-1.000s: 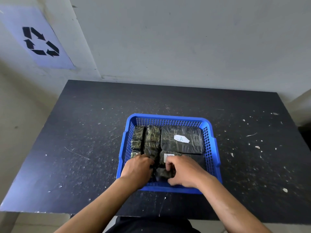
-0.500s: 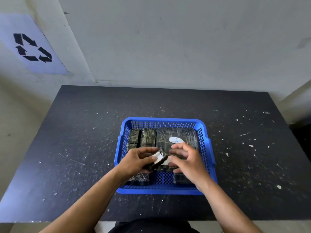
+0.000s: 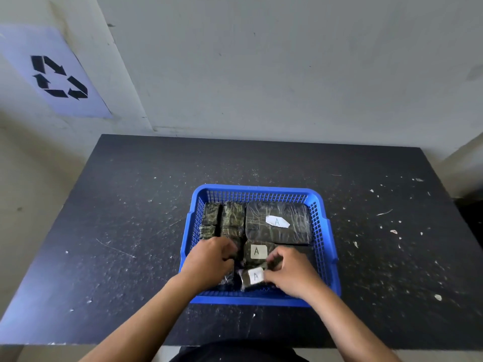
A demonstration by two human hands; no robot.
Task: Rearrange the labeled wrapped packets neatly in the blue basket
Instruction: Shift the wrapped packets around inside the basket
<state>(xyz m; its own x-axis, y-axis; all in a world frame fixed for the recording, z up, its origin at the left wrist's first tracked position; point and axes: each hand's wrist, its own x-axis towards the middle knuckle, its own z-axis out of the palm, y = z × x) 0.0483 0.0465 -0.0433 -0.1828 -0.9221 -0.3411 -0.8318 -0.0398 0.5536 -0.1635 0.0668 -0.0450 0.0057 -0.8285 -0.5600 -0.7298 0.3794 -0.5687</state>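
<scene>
A blue basket [image 3: 320, 231] sits mid-table with several dark wrapped packets inside. A large packet [image 3: 278, 223] with a white "A" label fills its far right. A medium packet [image 3: 257, 252] labelled "A" lies in front of it. Narrow packets [image 3: 232, 218] stand in rows at the far left. A small packet [image 3: 252, 277] labelled "A" lies near the front wall. My right hand [image 3: 290, 273] has its fingers closed on the small packet's right end. My left hand [image 3: 210, 259] rests curled on packets at the front left, hiding them.
The basket stands on a black speckled table [image 3: 130, 231] pushed against a grey wall. A paper sign with a recycling symbol [image 3: 58, 75] hangs on the wall at the upper left. White flecks dot the table's right side.
The small labelled packet, held up between both hands half a second ago, now lies low at the basket's front. My left hand has moved left onto the front-left packets.
</scene>
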